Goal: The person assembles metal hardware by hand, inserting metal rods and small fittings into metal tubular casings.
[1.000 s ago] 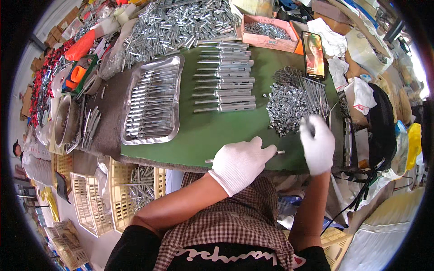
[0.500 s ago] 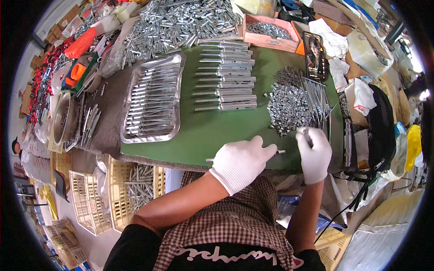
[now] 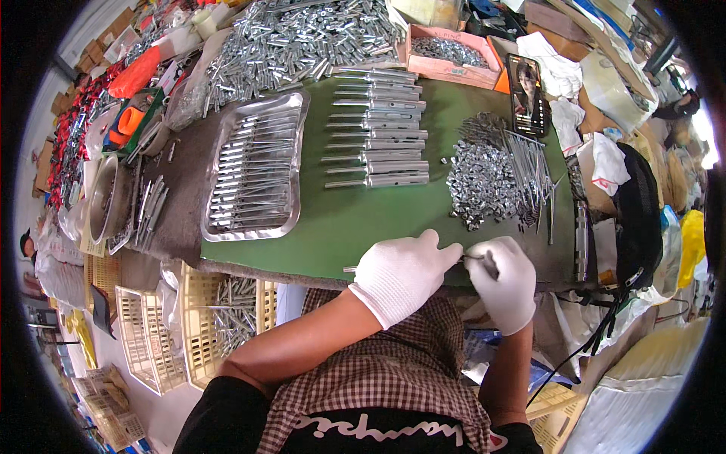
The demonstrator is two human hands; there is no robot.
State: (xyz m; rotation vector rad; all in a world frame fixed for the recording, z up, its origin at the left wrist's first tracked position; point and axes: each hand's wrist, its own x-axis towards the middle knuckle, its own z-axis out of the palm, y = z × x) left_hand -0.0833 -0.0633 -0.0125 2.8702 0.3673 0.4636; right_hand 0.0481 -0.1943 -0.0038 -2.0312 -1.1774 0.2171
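My left hand [image 3: 402, 277], in a white knit glove, is closed round a thin metal rod [image 3: 349, 269]; its left end sticks out past the palm. At the rod's right end is my gloved right hand [image 3: 508, 286], its fingers pinched together, and whatever small part they hold is hidden. Both hands hover by the front edge of the green work mat [image 3: 325, 227]. Beyond them lies a pile of small shiny metal pieces [image 3: 484, 181]. Beside that pile are long thin rods [image 3: 535, 170] and a heap of small dark parts [image 3: 484, 127].
A metal tray [image 3: 296, 216] of rods stands at left, with a row of metal tube assemblies [image 3: 397, 155] beside it. Behind are a large heap of metal tubes [image 3: 302, 38], a pink box [image 3: 454, 71] of parts and a propped phone [image 3: 527, 94]. Plastic crates [image 3: 198, 325] sit below.
My right hand has moved left and nearer, from beside the pile of metal pieces to the rod's right end. My left hand has barely moved and keeps its hold.
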